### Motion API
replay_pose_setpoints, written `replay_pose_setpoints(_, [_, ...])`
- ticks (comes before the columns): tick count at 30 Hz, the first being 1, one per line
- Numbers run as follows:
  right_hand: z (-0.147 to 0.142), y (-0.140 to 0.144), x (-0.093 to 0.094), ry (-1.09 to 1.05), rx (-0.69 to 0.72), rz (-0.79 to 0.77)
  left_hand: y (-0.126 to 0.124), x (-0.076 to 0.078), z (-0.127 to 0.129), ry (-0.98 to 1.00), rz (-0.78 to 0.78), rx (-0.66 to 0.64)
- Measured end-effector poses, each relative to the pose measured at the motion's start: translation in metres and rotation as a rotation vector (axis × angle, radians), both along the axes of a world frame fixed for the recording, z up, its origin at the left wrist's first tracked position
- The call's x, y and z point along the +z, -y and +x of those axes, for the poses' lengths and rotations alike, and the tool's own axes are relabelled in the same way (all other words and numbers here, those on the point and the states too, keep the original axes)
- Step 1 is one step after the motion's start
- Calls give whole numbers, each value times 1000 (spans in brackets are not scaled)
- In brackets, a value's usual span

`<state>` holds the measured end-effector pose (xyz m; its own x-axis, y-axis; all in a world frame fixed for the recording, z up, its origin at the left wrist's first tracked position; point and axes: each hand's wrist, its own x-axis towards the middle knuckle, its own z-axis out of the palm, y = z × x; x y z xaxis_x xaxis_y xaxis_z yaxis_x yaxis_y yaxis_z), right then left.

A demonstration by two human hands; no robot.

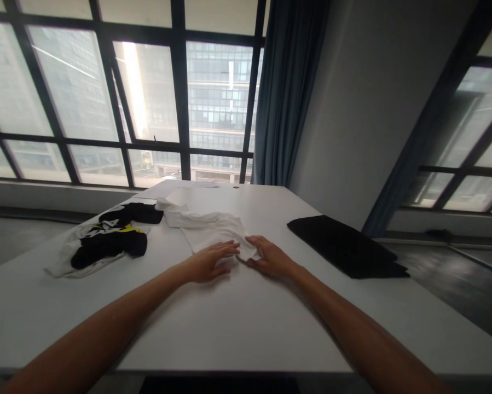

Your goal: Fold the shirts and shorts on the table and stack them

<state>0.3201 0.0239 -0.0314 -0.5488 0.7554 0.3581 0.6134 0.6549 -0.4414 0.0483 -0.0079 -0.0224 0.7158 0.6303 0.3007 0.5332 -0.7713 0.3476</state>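
Note:
A crumpled white garment (213, 225) lies on the white table (229, 323) in front of me; its exact kind cannot be made out. At its near right corner my right hand (272, 258) pinches the fabric between thumb and fingers. My left hand (210, 262) rests over the near edge of the same garment, fingers stretched out and thumb apart, gripping nothing. The two hands are close together, with the left fingertips just short of the right hand.
Left of the garment lies a heap of black, white and yellow clothing (114, 241). A folded black cloth (344, 246) sits along the table's right side. Beyond the table are large windows (219, 98), a blue curtain (289, 93) and a pale pillar (352, 109).

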Motion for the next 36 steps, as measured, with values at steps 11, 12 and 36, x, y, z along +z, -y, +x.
replay_pose_setpoints(11, [4, -2, 31, -242, -163, -51, -37, -14, -54, -100, -21, 384])
replay_pose_setpoints(12, [7, -1, 35, -279, -189, -46, -35, -10, -50, -70, -24, 350])
replay_pose_setpoints(36, [96, -37, 1, -58, -82, -32, -57, -32, -80, -177, 75, 419])
